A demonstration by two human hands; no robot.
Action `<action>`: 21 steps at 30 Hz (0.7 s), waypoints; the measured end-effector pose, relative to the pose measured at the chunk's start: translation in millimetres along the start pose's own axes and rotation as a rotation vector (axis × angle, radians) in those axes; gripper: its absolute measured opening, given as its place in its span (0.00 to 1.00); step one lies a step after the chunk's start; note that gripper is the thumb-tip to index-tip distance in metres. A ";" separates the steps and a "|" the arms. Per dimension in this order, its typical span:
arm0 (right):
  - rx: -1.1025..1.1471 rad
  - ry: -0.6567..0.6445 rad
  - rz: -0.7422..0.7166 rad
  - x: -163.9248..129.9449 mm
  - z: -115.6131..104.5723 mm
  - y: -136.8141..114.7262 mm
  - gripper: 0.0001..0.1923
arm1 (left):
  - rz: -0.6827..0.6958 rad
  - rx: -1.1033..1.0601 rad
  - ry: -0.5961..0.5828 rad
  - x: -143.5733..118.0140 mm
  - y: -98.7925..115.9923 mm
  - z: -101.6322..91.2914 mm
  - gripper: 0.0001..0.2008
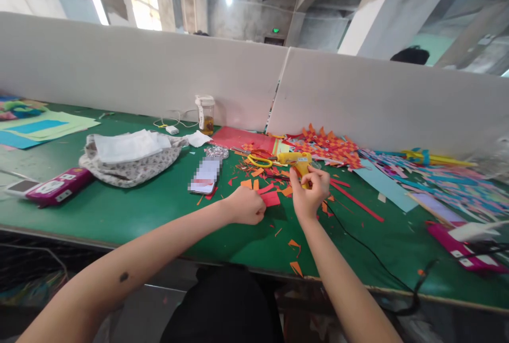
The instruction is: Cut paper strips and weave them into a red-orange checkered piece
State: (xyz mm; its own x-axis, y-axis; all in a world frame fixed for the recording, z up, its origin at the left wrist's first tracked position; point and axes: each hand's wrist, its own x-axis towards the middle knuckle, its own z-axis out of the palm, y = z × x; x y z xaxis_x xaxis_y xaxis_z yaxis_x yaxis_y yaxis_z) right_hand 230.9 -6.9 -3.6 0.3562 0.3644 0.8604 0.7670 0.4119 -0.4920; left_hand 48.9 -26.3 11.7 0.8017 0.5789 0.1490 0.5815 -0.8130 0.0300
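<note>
Head view shows a green tabletop (131, 210) with both bare hands near its middle. Left hand (245, 205) is clenched in a pinching grip on a red paper piece (272, 199), which lies flat on the tabletop just at 3 o'clock of that hand. Right hand (310, 192) has its grip wrapped around the handle of a yellow glue gun (296, 161); the gun's body sticks out at 12 o'clock from the hand, and a black cord (369, 252) trails off toward 5 o'clock.

No brand or writing can be read anywhere; the printing on the pink case (59, 186) at 9 o'clock is too small to make out, and a phone (205, 176) at 10 o'clock of the left hand is blurred.

At 12 o'clock, against the grey partition (139, 72), stands a clear bottle (205, 115) with a white lid, holding amber liquid in its lower part. Yellow-handled scissors (260, 160) lie just at 9 o'clock of the glue gun among orange and red paper scraps (254, 183). A patterned cloth bag (131, 165) carries folded white sheets on top.
</note>
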 end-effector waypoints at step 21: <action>0.003 -0.025 0.074 -2.0 3.2 5.0 0.18 | 0.120 -0.128 -0.059 -11.3 -9.4 -1.7 0.25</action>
State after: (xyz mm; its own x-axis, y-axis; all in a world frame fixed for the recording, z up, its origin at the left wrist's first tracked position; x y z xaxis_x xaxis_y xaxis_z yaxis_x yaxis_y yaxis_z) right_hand 232.4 -2.9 -8.2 0.3983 0.4150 0.8180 0.7376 0.3852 -0.5545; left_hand 34.2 -25.3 11.4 0.8731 0.4769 0.1013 0.4619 -0.8756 0.1416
